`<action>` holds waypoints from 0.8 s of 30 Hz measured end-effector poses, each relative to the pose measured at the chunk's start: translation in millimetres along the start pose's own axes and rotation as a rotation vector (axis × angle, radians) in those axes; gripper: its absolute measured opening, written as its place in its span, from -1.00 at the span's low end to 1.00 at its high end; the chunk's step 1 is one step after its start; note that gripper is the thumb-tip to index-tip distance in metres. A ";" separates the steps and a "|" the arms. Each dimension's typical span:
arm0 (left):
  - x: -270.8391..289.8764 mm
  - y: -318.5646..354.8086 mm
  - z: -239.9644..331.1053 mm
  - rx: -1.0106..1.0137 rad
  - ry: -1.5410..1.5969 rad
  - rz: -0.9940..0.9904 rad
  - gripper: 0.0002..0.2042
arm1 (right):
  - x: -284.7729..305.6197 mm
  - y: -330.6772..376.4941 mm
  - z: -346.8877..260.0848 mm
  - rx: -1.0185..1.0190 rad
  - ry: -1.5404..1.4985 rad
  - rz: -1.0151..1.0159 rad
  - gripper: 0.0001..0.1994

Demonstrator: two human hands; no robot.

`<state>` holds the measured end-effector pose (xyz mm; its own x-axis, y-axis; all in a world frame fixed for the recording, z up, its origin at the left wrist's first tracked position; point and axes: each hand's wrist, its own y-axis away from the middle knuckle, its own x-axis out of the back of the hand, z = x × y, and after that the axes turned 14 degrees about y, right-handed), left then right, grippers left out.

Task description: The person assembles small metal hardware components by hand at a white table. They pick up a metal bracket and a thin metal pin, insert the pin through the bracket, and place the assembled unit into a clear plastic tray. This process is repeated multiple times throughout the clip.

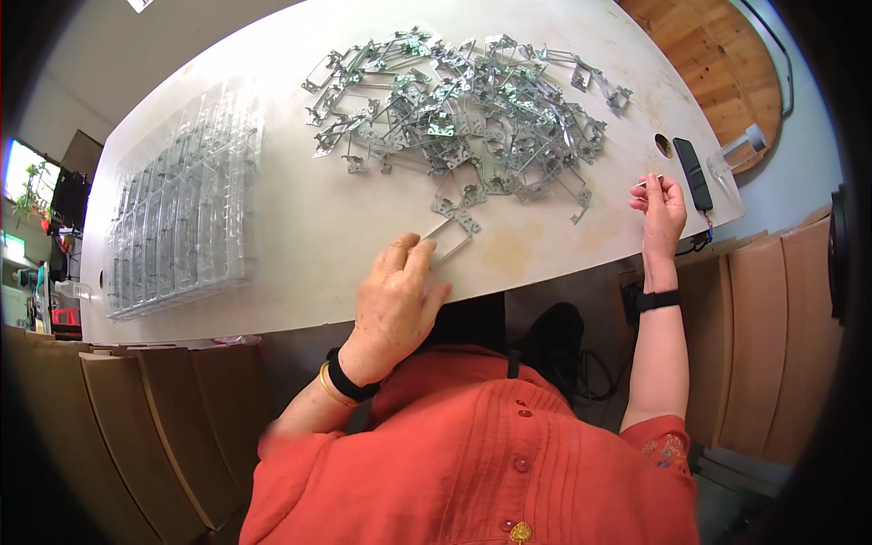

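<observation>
A thin metal frame point(451, 238) lies on the bench point(300, 227) just beyond the left hand point(397, 304), at the near edge of the bench. Its long axis runs diagonally, from near-left to far-right, w/ the near end touched or pinched by the fingertips point(420, 247) of the left hand; whether it is really held cannot be told, since the fingers cover that end. The far end carries small bracket pieces and almost reaches the big pile of metal parts point(463, 113), which is spread over the far middle of the bench.

The left hand is clearly the nearer one. The right hand point(661, 211) is well apart, at the right edge of the bench, w/ its grip narrow on a small light piece point(647, 184), too small to identify.

The frame looks flat, silver-grey, an open rectangle of narrow strips, same kind as the pile.

Clear plastic trays point(182, 218) are on the left; a dark phone point(695, 173) is at far right.
</observation>
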<state>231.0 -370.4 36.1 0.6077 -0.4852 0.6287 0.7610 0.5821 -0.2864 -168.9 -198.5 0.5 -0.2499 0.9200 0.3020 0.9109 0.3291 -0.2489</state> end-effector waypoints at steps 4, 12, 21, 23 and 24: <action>8.9 7.7 5.7 0.013 0.003 -0.084 -0.46 | -27.7 52.2 -69.9 0.075 -0.069 -0.177 -0.89; 7.7 14.8 -2.7 -0.047 0.070 -0.089 -0.60 | -85.0 122.4 -101.0 0.050 -0.059 -0.538 -0.91; 8.4 20.1 -11.3 -0.131 0.148 -0.038 -0.77 | -96.2 146.7 -104.1 0.032 0.020 -0.599 -0.93; 9.1 16.0 -12.3 -0.160 0.156 0.007 -0.82 | -93.6 148.8 -106.3 0.015 0.033 -0.577 -0.93; 9.8 12.7 -13.1 -0.184 0.153 0.037 -0.85 | -92.7 150.6 -106.1 0.015 0.036 -0.568 -0.93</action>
<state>249.6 -376.3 29.1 0.6526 -0.5673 0.5023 0.7577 0.4796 -0.4426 26.3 -256.9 32.6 -0.6877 0.5899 0.4232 0.6320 0.7733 -0.0510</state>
